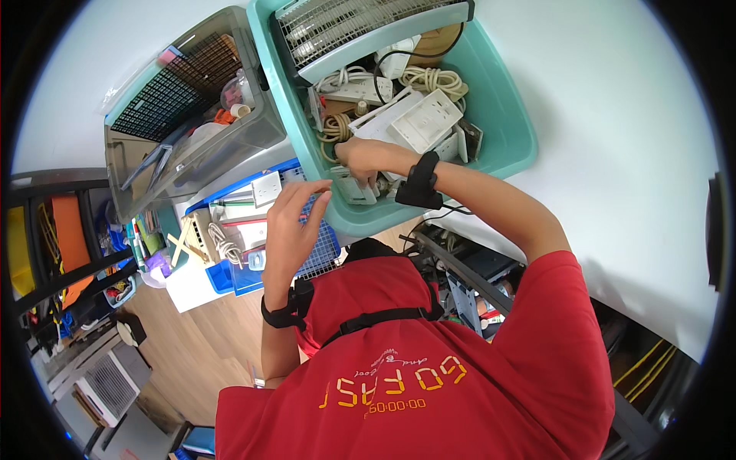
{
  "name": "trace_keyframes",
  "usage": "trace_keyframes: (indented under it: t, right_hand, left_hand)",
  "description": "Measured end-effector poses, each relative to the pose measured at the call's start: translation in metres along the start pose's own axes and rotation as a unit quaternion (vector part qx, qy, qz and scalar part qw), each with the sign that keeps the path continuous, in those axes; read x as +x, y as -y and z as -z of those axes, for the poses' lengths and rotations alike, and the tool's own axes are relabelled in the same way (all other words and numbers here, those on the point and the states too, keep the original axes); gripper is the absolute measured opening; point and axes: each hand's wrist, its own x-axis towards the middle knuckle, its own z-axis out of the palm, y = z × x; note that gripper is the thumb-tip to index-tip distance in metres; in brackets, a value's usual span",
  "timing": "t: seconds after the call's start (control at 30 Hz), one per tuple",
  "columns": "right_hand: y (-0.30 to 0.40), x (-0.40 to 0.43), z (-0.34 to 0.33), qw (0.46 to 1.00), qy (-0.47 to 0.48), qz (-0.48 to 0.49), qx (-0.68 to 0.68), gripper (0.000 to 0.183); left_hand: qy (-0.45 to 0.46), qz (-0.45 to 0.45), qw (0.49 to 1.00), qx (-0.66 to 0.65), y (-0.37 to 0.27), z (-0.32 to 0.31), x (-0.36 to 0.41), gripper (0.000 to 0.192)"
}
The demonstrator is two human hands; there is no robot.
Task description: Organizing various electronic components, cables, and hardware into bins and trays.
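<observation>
My right hand (359,160) reaches into the near left corner of a teal plastic bin (509,109). Its fingers point down at a white wall plate (352,187), and whether they grip it cannot be made out. Beside that hand lie a coiled beige cable (335,127) and a white socket box (426,121). Outside the bin, my left hand (294,221) hovers with thumb and fingers apart, holding nothing. Below it sits a blue basket (322,241) holding a white socket plate (266,188) and a bundled white cable (225,244).
A heater with a wire grille (345,31) rests across the bin's far side. Coiled white cables (431,79) and a power strip (359,90) lie inside. To the left, a grey translucent box (230,146) holds black mesh panels (167,100). A black metal rack (57,282) stands farther left.
</observation>
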Motion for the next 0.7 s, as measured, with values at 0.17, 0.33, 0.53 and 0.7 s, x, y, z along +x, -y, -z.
trace_keyframes:
  t: [0.17, 0.33, 0.53, 0.7]
  right_hand:
    - [-0.016, 0.022, -0.005, 0.996, 0.035, 0.009, -0.077, 0.051]
    - [-0.032, 0.015, -0.003, 0.997, 0.01, 0.07, -0.03, 0.058]
    - [-0.033, 0.003, 0.02, 0.991, 0.047, 0.116, -0.037, 0.058]
    - [-0.03, -0.007, 0.023, 0.986, 0.023, 0.136, -0.098, 0.053]
  left_hand:
    - [-0.005, 0.007, 1.0, 0.003, 0.001, 0.002, -0.003, 0.017]
    - [-0.015, 0.014, 1.0, 0.002, 0.0, 0.002, -0.007, 0.018]
    - [-0.029, 0.018, 0.999, 0.003, 0.0, 0.001, -0.007, 0.019]
    - [-0.022, 0.028, 0.999, 0.003, -0.001, 0.001, -0.009, 0.019]
